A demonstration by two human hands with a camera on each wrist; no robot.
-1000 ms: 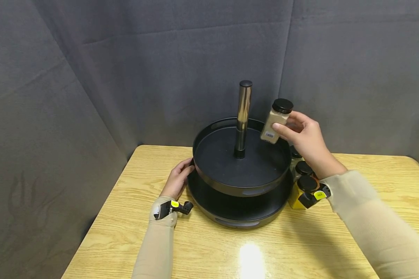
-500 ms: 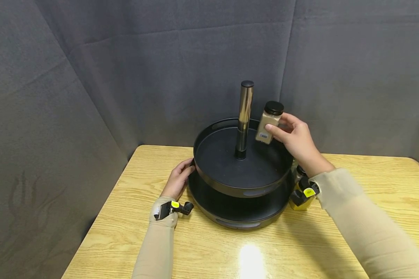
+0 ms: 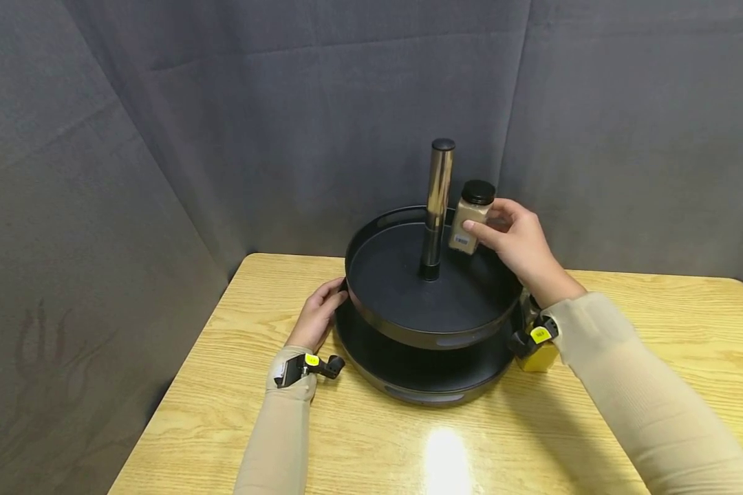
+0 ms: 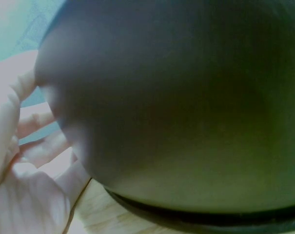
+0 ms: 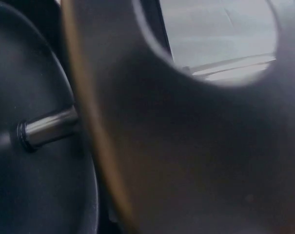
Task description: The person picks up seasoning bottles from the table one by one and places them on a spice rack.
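Note:
My right hand (image 3: 517, 244) grips a spice jar (image 3: 468, 223) of tan powder with a black screw lid. The jar tilts over the right part of the upper tray of a black two-tier tray stand (image 3: 384, 275), beside its metallic post (image 3: 438, 192). Fingers behind the jar are partly hidden. My left hand (image 3: 316, 313) holds the stand's left edge. In the left wrist view, the fingers (image 4: 37, 119) reach to the dark tray's edge and pass partly behind it. In the right wrist view a blurred dark surface fills most of the picture; neither jar nor hand shows there.
A yellow container (image 3: 539, 359) stands on the wooden table (image 3: 378, 440) to the right of the stand, partly hidden behind the right wrist camera (image 3: 529, 337). Other jars nearby are mostly covered by that forearm. A grey curtain (image 3: 322, 137) hangs behind the table.
My right hand has moved left with the spice jar, bringing it closer to the post. The right forearm now covers more of the jars beside the stand. My left hand keeps its place.

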